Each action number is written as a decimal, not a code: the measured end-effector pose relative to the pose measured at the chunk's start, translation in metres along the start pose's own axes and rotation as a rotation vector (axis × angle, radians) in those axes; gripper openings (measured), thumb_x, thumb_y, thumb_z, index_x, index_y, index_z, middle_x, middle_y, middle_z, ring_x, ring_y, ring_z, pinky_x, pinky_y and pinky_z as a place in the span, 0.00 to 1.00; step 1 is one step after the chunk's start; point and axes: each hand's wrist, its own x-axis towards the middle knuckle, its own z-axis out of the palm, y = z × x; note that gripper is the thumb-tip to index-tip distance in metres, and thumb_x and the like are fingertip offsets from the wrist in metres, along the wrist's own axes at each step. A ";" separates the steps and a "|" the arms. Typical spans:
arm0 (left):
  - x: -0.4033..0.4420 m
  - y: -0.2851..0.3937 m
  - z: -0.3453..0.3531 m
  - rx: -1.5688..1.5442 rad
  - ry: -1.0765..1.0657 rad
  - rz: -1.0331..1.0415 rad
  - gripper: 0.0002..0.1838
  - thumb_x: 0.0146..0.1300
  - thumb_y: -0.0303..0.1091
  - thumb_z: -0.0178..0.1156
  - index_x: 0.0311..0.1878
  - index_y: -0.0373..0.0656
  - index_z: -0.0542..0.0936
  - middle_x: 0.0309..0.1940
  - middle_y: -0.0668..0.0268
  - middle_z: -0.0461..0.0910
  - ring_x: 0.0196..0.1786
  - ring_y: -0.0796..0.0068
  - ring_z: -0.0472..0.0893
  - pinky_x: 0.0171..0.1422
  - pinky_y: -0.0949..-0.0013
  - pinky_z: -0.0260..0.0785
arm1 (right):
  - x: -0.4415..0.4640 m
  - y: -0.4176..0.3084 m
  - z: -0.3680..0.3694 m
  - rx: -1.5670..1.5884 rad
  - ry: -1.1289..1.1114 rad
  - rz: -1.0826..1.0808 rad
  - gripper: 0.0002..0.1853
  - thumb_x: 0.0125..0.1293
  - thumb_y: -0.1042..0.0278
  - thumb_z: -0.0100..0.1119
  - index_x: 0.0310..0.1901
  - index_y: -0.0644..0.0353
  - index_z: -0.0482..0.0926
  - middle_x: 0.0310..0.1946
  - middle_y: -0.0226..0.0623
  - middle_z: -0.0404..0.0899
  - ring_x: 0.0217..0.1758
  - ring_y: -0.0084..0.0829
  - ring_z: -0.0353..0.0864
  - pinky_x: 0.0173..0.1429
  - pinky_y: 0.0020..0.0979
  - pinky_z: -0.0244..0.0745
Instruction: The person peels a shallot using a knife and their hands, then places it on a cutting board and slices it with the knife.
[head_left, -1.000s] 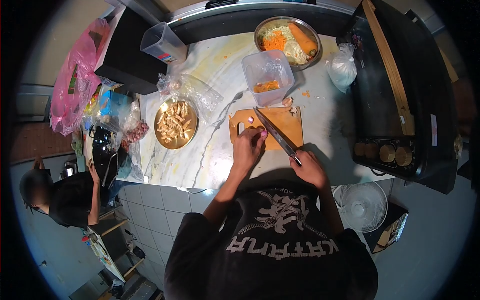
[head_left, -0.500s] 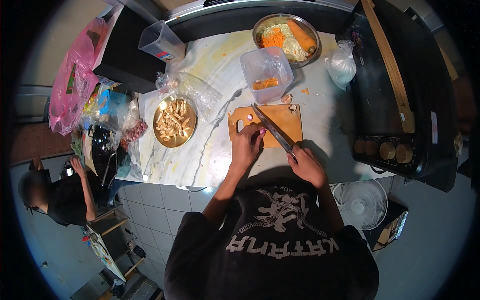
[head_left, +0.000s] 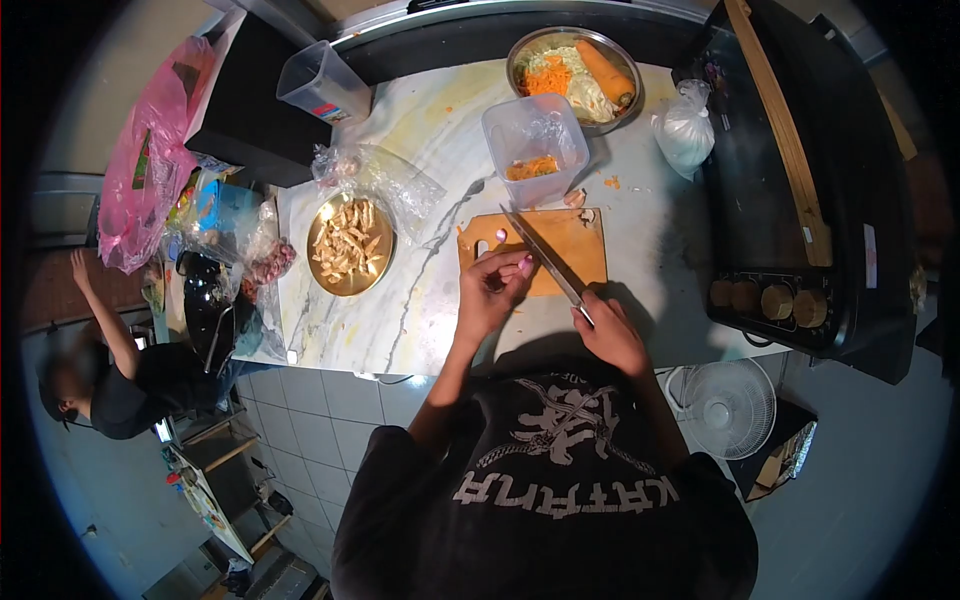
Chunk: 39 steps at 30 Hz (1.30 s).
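My right hand (head_left: pixel 612 332) is closed round the handle of a long kitchen knife (head_left: pixel 545 255), its blade slanting up and left above the wooden cutting board (head_left: pixel 585 235). Between the fingertips of my left hand (head_left: pixel 490 292) is a small pinkish shallot (head_left: pixel 525 266), close to the blade. Another small pinkish-white shallot piece (head_left: pixel 501 236) lies on the board by the handle slot. Some peel sits at the board's upper right corner, and a brownish peeling or clove (head_left: pixel 575 198) rests just beyond the board's far edge.
Beyond the board stand a clear plastic tub (head_left: pixel 535 150) with orange scraps and a steel bowl (head_left: pixel 572 80) of shredded vegetables and a carrot. A plate of pale strips (head_left: pixel 350 245) is left, a black oven (head_left: pixel 800 200) right. Another person (head_left: pixel 130 380) stands far left.
My left hand has turned and lifted slightly, bringing the shallot up off the board beside the blade. The knife has hardly moved. The other person's arm has swung upward to the left.
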 end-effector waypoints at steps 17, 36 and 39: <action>-0.013 0.058 -0.029 -0.673 -0.020 -0.116 0.13 0.61 0.21 0.60 0.49 0.32 0.78 0.42 0.59 0.81 0.44 0.70 0.82 0.52 0.72 0.74 | -0.017 -0.042 -0.081 0.430 -0.253 0.065 0.18 0.73 0.58 0.41 0.33 0.64 0.73 0.13 0.31 0.66 0.17 0.22 0.65 0.25 0.30 0.61; -0.017 0.098 -0.003 -0.620 0.048 0.217 0.14 0.55 0.14 0.62 0.46 0.32 0.80 0.41 0.55 0.80 0.42 0.68 0.83 0.47 0.68 0.79 | -0.022 -0.112 -0.075 0.670 0.008 -0.257 0.21 0.69 0.66 0.49 0.62 0.63 0.66 0.20 0.37 0.72 0.22 0.30 0.72 0.32 0.28 0.68; -0.019 0.099 0.000 -0.571 0.036 0.208 0.15 0.55 0.14 0.62 0.47 0.32 0.80 0.45 0.54 0.79 0.43 0.68 0.82 0.48 0.68 0.79 | -0.022 -0.114 -0.081 0.610 0.002 -0.299 0.21 0.69 0.67 0.50 0.63 0.62 0.66 0.19 0.36 0.71 0.21 0.27 0.71 0.31 0.28 0.68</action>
